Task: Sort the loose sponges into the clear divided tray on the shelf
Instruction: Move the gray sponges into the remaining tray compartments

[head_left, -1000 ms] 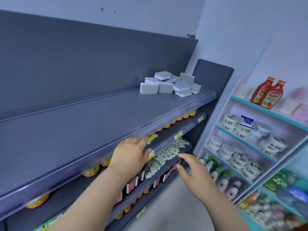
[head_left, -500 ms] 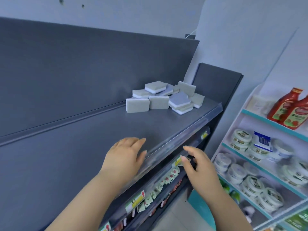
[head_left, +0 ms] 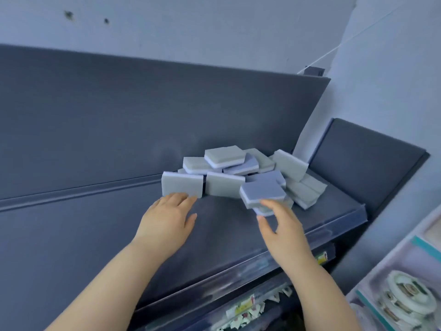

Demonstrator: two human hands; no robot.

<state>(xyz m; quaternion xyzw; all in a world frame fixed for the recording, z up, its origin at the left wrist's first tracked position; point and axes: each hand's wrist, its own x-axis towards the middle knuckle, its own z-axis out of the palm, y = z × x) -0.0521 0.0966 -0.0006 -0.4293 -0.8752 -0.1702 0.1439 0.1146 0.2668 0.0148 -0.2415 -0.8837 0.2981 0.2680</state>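
Heaped at 12 o'clock, toward the far right end of the shelf (head_left: 95,235): loose sponges (head_left: 238,173), soft rounded-corner slabs, grey scouring face on a pale blue-violet foam layer, some flat, some on edge, some leaning on neighbours. Smooth dark grey shelf board, matte back panel (head_left: 119,120) of the same tone behind, ridged strip along the join, clear lip (head_left: 262,261) along the front edge.

Left hand (head_left: 167,218) palm down over the board at 6 o'clock of the leftmost sponge (head_left: 182,186), fingers straight and close together, thumb spread, holding nothing; fingertips (head_left: 191,198) at that sponge's lower edge, contact impossible to judge. Right hand (head_left: 284,230) at 5 o'clock of the pile, fingers extended and narrowly parted, thumb well out, reaching onto a blue-faced sponge (head_left: 262,193) at the front; no grip visible.

Below the lip at 6 o'clock, small packets (head_left: 245,309), blurred. At 4 o'clock a pale rack (head_left: 424,247) with round white tubs (head_left: 410,297), cut off by the frame edge, print unreadable. Lower sponges largely hidden under upper ones. Pale wall (head_left: 191,27) at 12 o'clock above the panel
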